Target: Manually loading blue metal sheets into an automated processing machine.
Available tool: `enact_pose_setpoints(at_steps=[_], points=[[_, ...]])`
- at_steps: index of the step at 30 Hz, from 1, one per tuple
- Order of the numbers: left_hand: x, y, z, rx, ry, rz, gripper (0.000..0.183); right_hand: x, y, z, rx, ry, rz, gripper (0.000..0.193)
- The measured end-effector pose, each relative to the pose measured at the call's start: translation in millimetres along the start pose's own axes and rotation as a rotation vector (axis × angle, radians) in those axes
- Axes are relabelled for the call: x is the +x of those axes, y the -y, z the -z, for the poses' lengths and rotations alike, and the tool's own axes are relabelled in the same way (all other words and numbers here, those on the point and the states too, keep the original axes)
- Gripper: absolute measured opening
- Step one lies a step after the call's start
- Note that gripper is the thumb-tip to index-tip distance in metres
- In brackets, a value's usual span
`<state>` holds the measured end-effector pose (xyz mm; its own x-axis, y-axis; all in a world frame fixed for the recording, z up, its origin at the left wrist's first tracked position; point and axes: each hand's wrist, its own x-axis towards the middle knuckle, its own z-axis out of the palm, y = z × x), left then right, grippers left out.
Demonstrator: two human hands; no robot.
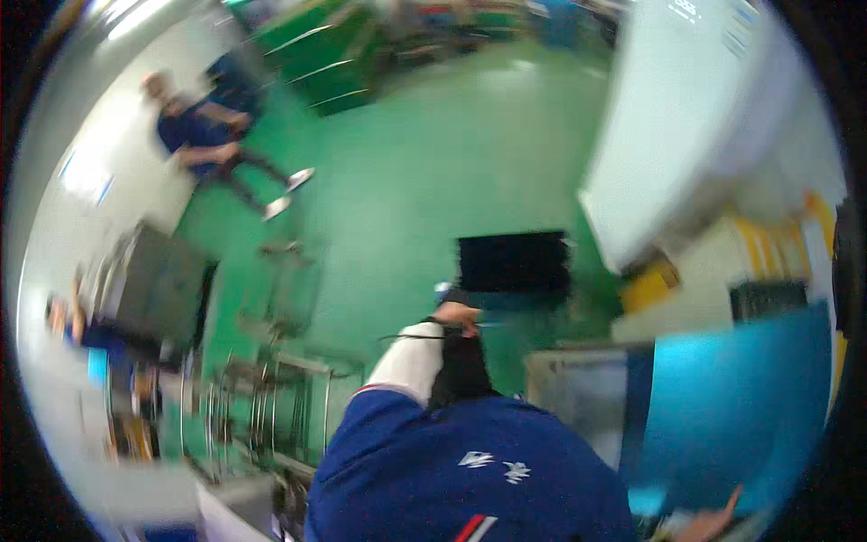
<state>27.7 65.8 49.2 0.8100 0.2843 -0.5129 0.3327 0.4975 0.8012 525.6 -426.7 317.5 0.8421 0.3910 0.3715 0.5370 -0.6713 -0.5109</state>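
Observation:
My left arm, in a white under-sleeve [408, 363] below a blue short sleeve, reaches forward over my dark trousers [462, 375]. My left hand [458, 313] hangs in front of me, smeared by motion; its fingers do not show clearly. A thin black cord-like strip [411, 337] sticks out beside that wrist. At the lower right my right hand [713, 521] is stretched out to the side, fingers apart, close to the edge of a bright blue tabletop [736, 397]. Nothing shows in it. Whether it touches the tabletop I cannot tell.
A black mat or panel [513, 264] lies ahead on the green floor [433, 172]. Metal racks [271, 397] stand left, near a grey cabinet [163, 280]. One person [203, 135] sits by the wall; another person [108, 334] is below. A white cabinet [664, 117] stands right, green cabinets [321, 54] behind.

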Motion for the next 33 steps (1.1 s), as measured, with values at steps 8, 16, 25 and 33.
enact_pose_setpoints(at_steps=[8, 16, 25, 33], points=[[-24, 12, 4, -0.286, -0.303, 0.336, 0.045, 15, -22, 5, 0.814, -0.196, -0.473, 0.032], [-24, -8, -17, -0.263, -0.477, 0.377, 0.041, 18, -15, -19, 1.631, -0.442, -0.799, 0.017], [-27, -8, -24, -0.196, -0.509, 0.367, 0.040, 69, -58, -59, 1.701, -0.313, -0.890, 0.015], [-25, 3, -23, -0.210, -0.505, 0.337, 0.039, 70, -43, -65, 1.311, 0.176, -0.878, 0.026]])
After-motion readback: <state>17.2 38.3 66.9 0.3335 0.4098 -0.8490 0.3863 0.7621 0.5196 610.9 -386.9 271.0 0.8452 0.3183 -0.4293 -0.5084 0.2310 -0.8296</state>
